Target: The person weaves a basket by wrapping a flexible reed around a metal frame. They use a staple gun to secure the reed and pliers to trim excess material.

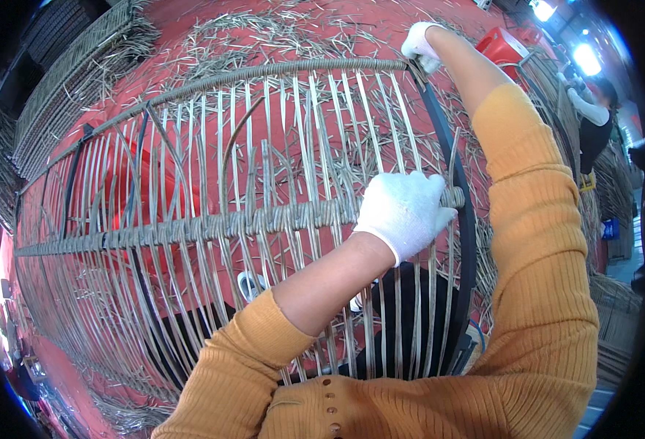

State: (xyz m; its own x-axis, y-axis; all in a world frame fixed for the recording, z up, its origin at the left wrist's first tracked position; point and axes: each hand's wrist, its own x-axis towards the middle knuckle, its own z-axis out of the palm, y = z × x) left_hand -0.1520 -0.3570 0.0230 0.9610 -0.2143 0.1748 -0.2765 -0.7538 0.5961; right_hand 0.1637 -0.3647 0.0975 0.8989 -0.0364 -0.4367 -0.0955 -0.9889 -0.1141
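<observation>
A large panel frame lies across in front of me, with pale strands (pixel 366 110) strung between its bars. Its far bar (pixel 264 72) is wrapped in grey-brown strand, and its right side is a dark flat bar (pixel 443 132). Across the middle runs a thick woven band (pixel 264 219) of twisted strands. My left hand (pixel 404 216), in a white glove, is closed over the band near its right end. At the far right corner, my right hand (pixel 422 47), also gloved, is closed beside the wrapped bar; what lies between its fingers is hidden.
Cut strand scraps (pixel 264 33) litter the red floor. Beneath the panel at left shows a red plastic object (pixel 143 186); another red container (pixel 501 50) stands beyond the right corner. Woven panels (pixel 77 80) are stacked at far left. A person (pixel 594 121) works at far right.
</observation>
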